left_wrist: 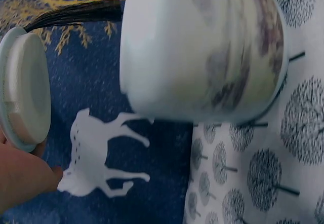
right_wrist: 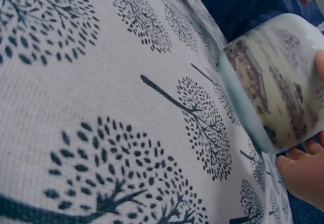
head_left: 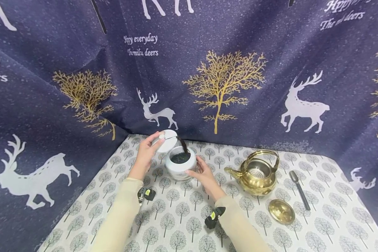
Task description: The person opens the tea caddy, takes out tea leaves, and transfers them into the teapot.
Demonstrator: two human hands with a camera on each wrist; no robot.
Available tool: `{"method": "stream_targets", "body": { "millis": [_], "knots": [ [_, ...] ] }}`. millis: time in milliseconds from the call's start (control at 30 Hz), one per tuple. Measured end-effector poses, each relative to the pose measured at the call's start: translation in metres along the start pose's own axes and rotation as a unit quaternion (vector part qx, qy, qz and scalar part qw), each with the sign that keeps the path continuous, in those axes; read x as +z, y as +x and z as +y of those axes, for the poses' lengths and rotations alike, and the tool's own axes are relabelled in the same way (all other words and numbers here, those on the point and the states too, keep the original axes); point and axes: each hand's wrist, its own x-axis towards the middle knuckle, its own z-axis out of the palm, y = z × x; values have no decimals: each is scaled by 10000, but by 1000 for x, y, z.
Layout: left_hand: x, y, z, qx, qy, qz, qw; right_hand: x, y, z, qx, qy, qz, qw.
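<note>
Cream sleeves (head_left: 116, 224) lead to a white jar (head_left: 177, 172) and its lid (head_left: 170, 143)

White script on the dark blue backdrop (head_left: 173, 70) reads "Hppy everyday" and "The milu deers".

Only the head view shows the dark, leafy contents (head_left: 179, 158) inside the jar, plus a brass-coloured teapot (head_left: 255, 184) with its top open, a round brass-coloured cover (head_left: 281, 211) and a dark-handled scoop (head_left: 300, 192), all well off to the right. The left wrist view gives the lid's stepped underside; the right wrist view, a building painted on the jar's wall. A dark strand (head_left: 183, 144) spans from the lid to the jar's mouth; what it is cannot be told.

The left hand (head_left: 146, 151) pinches the tilted lid, just beside the jar's mouth. The right hand (head_left: 206, 175) grips the jar's right side. Between both hands, the jar stands upright at the tree-print tablecloth (head_left: 182, 227).
</note>
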Motion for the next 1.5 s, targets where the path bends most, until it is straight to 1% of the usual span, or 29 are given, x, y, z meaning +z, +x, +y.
{"method": "stream_targets", "body": {
  "millis": [67, 267, 400, 567, 633, 700, 767, 833, 933, 1000, 1067, 1167, 1200, 1267, 1400, 1433, 1500],
  "knots": [
    [-7, -1, 1, 46, -101, 83, 9999, 0, 0, 0, -14, -19, 34, 10000],
    [-27, -6, 4, -34, -308, 252, 9992, 1, -2, 0, -21, -23, 59, 10000],
    [-41, -9, 2, -148, -388, 305, 9987, 1, -6, -10, -10, 61, -38, 10000],
    [-56, -17, 0, -318, -328, 484, 9978, 2, -12, -22, 5, 7, -153, 9999],
    [-61, -20, -2, -353, -314, 526, 9975, 2, -10, -18, 13, 40, -143, 9999],
    [-67, -22, -4, -340, -303, 488, 9978, 2, -8, -13, -7, 53, -92, 9999],
    [-73, -24, -7, -251, -229, 351, 9988, 2, -5, -6, 3, 54, -30, 10000],
    [-81, -25, -11, -142, -149, 105, 9997, 1, -2, -2, -5, 35, 23, 10000],
    [-91, -27, -18, 113, 23, -410, 9991, 1, -2, 0, -27, 12, 80, 10000],
    [-97, -28, -24, 179, 158, -791, 9966, 1, -2, -1, -37, 11, 78, 10000],
    [-103, -29, -29, 193, 405, -1134, 9925, 2, -2, -2, -27, 15, 67, 10000],
    [-109, -31, -39, 104, 800, -1467, 9859, 3, -2, -3, -16, 30, 38, 10000],
    [-110, -32, -43, 69, 895, -1531, 9841, 4, -4, -7, -4, 30, 10, 10000],
    [-111, -34, -49, -45, 1042, -1597, 9816, 3, -4, -8, 34, 62, -58, 10000],
    [-108, -33, -64, -193, 968, -1641, 9815, 2, -3, -8, 117, 112, -91, 9998],
    [-107, -32, -68, -216, 966, -1629, 9817, 1, -1, -3, 136, 129, -64, 9998],
    [-104, -30, -74, -240, 1062, -1585, 9813, 1, -1, -2, 136, 153, -9, 9998]
  ]
}}
